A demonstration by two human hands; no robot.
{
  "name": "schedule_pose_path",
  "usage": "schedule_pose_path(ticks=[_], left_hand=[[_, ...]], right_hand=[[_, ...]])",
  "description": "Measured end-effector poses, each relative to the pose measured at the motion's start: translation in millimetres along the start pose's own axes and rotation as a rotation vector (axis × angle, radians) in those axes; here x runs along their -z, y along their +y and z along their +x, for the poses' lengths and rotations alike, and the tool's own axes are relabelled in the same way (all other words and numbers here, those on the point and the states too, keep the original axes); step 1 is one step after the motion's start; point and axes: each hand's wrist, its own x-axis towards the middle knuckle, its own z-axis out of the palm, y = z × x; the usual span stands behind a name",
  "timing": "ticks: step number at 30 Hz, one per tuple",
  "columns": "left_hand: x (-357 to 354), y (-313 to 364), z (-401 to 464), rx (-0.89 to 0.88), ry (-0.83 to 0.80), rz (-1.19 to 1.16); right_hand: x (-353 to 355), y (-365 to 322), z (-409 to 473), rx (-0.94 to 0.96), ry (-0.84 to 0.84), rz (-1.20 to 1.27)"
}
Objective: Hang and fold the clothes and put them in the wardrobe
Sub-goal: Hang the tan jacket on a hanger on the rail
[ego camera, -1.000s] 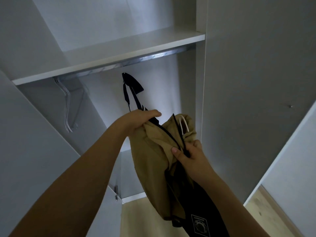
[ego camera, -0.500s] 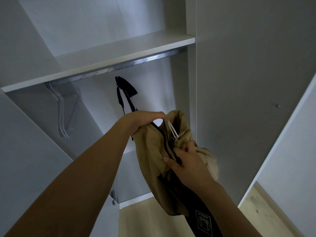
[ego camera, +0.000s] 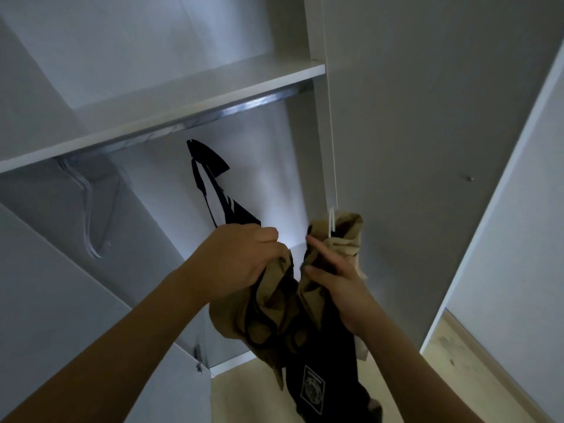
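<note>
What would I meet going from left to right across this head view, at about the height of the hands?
Empty hangers on the rail → left hand holding the tan garment → right hand holding the same garment → white hanger hook → closed wardrobe door.

Single head view: we look up, close in, toward the wardrobe shelf (ego camera: 195,96) and rail (ego camera: 232,109).

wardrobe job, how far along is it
Done: nothing clothed hangs on the rail yet; only bare hangers at its left end. In hand: left hand and right hand grip a tan garment and dark garment on a white hanger. Left: hooking it on the rail.
</note>
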Motion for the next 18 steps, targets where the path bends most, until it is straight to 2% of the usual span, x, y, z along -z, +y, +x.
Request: schedule_pose_path(ticks=[3,5,10,13,16,18], left_hand=[[13,10,1,-0.019,0.083,-0.03],[18,11,-1,-0.006,0.073,-0.044],[16,16,-8,0.159,0.111,-0.118],[18,21,-16,0.409,0.218,-0.337],[16,20,-15,0.762,0.277,-0.816],[11,15,-12,1.037,0.26,-1.05]], right_hand=[[-13,-9,-1,0.049,-0.104,-0.092],[-19,-13,-2,0.089,-0.123,-0.158],[-23,-16,-3,0.142,-0.145,-0.328],[-25,-16,-5,0.115,-0.1,-0.237],[-24,-15,-4,0.123,0.031,-0.133],[-23,-13,-3,0.113,0.014,-0.111]])
